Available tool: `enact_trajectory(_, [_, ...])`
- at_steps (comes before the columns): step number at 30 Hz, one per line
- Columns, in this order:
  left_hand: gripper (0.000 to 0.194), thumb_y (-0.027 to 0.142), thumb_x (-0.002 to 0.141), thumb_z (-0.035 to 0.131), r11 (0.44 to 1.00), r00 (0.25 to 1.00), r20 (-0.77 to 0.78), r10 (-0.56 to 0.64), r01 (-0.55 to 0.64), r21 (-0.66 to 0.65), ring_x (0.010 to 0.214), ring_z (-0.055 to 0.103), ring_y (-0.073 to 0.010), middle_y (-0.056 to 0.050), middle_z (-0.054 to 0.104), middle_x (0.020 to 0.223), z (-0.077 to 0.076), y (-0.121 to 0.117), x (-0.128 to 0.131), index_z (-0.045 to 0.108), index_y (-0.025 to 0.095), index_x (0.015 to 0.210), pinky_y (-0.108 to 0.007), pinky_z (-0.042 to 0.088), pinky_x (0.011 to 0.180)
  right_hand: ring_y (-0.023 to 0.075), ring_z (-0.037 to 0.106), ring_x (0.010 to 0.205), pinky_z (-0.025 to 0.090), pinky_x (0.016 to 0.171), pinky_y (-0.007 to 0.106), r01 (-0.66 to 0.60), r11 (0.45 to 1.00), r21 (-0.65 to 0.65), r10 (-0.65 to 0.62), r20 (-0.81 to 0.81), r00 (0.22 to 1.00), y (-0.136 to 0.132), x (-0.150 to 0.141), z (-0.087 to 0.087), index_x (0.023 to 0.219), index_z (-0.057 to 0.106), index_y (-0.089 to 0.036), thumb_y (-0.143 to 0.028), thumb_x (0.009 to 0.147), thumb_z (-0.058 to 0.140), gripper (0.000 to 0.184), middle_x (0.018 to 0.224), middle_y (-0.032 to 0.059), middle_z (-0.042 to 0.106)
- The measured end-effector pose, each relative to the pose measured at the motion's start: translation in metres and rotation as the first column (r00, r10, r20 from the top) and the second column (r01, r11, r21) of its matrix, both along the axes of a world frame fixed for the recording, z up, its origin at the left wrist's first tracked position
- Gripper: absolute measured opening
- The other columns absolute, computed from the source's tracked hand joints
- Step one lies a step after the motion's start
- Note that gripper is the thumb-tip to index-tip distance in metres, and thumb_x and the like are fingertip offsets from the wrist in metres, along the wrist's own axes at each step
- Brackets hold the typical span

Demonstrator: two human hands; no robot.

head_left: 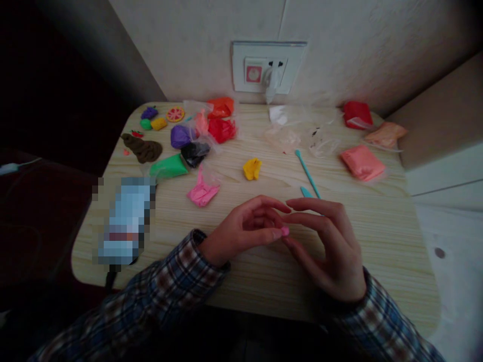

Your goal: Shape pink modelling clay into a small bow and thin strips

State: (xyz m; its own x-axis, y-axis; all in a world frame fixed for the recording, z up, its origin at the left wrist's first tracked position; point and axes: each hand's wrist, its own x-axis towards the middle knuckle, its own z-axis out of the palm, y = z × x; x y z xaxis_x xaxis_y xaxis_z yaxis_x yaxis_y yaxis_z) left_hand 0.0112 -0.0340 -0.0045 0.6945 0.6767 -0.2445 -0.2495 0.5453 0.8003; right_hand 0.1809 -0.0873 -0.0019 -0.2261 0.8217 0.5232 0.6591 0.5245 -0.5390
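Note:
A small lump of pink modelling clay sits between the fingertips of both my hands, above the front middle of the table. My left hand has its thumb and fingers closed on one side of the lump. From the other side, my right hand pinches it between thumb and fingers. Beyond my hands lies a yellow piece of clay. A bag of pink clay rests to the left, and behind my right hand are a teal modelling tool and the tip of a second teal tool.
Several bagged clays, including green and salmon, lie on the wooden table. Small clay models, one like a pizza, stand back left near brown clay. A blurred-out phone lies left; a socket is on the wall.

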Motion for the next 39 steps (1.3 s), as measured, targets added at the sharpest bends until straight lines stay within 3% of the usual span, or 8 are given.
enact_trajectory(7, [0.028,0.014,0.074,0.068,0.999,0.999,0.033,-0.021,0.020,0.030,0.081,0.058,-0.0102,0.001,0.060,0.084,0.000,-0.001,-0.002,0.057,0.018,0.100,-0.022,0.044,0.075,0.0217,0.056,0.097,0.044,0.078,0.039,0.024,0.999,0.034,-0.024,-0.005,1.000,0.001,-0.001,0.000,0.098,0.056,-0.020,-0.015,0.080,0.060,0.019,0.107,0.0072,0.060])
enact_trajectory(13, [0.023,0.016,0.072,0.067,0.995,0.997,-0.061,-0.040,0.045,0.088,0.081,0.056,-0.0110,0.000,0.057,0.088,0.003,-0.002,-0.002,0.055,0.016,0.091,-0.023,0.045,0.074,0.0220,0.056,0.095,0.043,0.077,0.039,0.049,0.998,0.030,-0.048,-0.044,0.998,0.000,-0.004,-0.001,0.092,0.055,-0.020,-0.015,0.078,0.061,0.016,0.104,0.0074,0.060])
enact_trajectory(16, [0.018,0.013,0.072,0.063,0.970,0.991,-0.133,0.022,0.010,0.241,0.079,0.056,-0.0113,0.000,0.055,0.086,0.007,-0.005,0.000,0.054,0.016,0.088,-0.024,0.045,0.071,0.0224,0.055,0.097,0.042,0.080,0.041,0.049,0.999,-0.005,-0.049,-0.096,0.994,0.000,-0.004,-0.003,0.091,0.055,-0.020,-0.016,0.077,0.061,0.015,0.105,0.0074,0.059])
enact_trajectory(20, [0.010,0.011,0.074,0.059,0.892,0.976,-0.185,0.113,-0.018,0.452,0.073,0.055,-0.0109,0.000,0.056,0.080,0.012,-0.007,0.000,0.055,0.015,0.082,-0.023,0.046,0.068,0.0221,0.053,0.101,0.042,0.084,0.041,0.028,0.999,-0.037,-0.034,-0.187,0.982,0.000,-0.003,-0.004,0.091,0.056,-0.020,-0.017,0.077,0.062,0.016,0.108,0.0073,0.057])
enact_trajectory(39, [0.009,0.014,0.076,0.066,0.815,0.982,-0.115,0.147,-0.054,0.577,0.073,0.056,-0.0116,-0.002,0.059,0.079,0.012,-0.005,-0.003,0.059,0.013,0.081,-0.024,0.048,0.068,0.0216,0.055,0.098,0.044,0.080,0.039,0.026,1.000,0.005,-0.025,-0.149,0.989,-0.002,0.000,-0.001,0.093,0.058,-0.020,-0.015,0.076,0.063,0.018,0.106,0.0066,0.058])
